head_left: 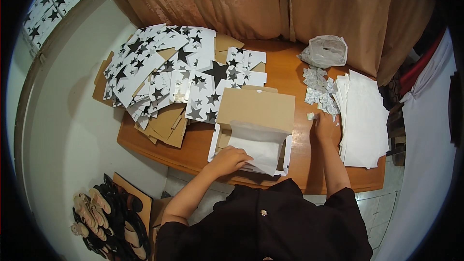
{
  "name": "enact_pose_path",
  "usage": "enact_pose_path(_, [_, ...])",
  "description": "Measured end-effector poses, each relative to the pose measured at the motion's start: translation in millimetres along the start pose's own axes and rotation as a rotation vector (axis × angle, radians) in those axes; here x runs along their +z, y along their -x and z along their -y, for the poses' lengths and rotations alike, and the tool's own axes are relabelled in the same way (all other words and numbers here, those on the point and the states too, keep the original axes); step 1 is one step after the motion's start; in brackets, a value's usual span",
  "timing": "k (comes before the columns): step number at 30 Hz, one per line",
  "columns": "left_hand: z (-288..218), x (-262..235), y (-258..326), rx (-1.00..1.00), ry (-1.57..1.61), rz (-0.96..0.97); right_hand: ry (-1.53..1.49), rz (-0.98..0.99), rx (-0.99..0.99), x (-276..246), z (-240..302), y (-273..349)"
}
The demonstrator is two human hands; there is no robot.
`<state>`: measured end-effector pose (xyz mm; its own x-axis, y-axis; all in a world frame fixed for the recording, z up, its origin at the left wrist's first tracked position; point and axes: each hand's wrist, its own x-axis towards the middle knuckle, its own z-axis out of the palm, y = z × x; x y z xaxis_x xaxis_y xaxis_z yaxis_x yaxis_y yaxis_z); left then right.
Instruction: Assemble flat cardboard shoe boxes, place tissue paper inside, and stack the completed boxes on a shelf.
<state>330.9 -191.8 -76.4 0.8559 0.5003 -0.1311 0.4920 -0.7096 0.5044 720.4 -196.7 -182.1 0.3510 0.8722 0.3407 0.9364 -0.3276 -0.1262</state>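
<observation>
An open cardboard box (256,106) stands before me, its brown lid raised at the far side. White tissue paper (261,152) lines it and spills over the near edge. My left hand (228,160) is closed on the paper's near left part. Farther right, my right hand (327,126) reaches to the near end of a pile of small whitish sachets (316,87). Its fingers are curled, with one small sachet (311,116) at the thumb side, apparently pinched; the other fingertips are partly hidden among the pile.
Flattened star-printed cardboard pieces (159,72) heap up on the table's left. A stack of white paper sheets (365,121) lies at the right, beyond my right hand. Behind the sachets sits a clear plastic bag (327,51). Shoes (108,212) stand on the floor at lower left.
</observation>
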Motion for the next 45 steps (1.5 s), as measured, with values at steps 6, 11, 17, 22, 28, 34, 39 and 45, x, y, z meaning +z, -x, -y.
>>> enact_pose_path(6, [5, -17, -10, -0.001, 0.015, -0.102, -0.507, -0.118, 0.462, -79, 46, 8])
enact_pose_path(11, [16, -23, -23, 0.087, 0.035, 0.035, -1.428, 0.029, 0.354, -81, 58, 31])
enact_pose_path(17, [9, -9, -5, 0.157, -0.040, 0.034, -1.173, 0.901, 0.052, -157, 126, 76])
enact_pose_path(22, [14, -1, 10, 0.258, -0.034, 0.109, -0.423, 0.932, -0.274, -118, 163, 71])
enact_pose_path(28, [32, -3, 17, 0.231, 0.031, 0.015, -0.472, 0.821, -0.303, -27, 198, 75])
enact_pose_path(34, [38, 5, 11, 0.253, -0.047, 0.023, -0.769, 0.840, -0.294, -8, 188, 59])
enact_pose_path(39, [41, 6, 10, 0.260, -0.042, 0.069, -0.332, 1.382, -0.320, -51, 180, 46])
enact_pose_path(45, [52, -22, 13, 0.210, 0.038, 0.057, -0.398, 1.250, -0.351, -23, 152, 61])
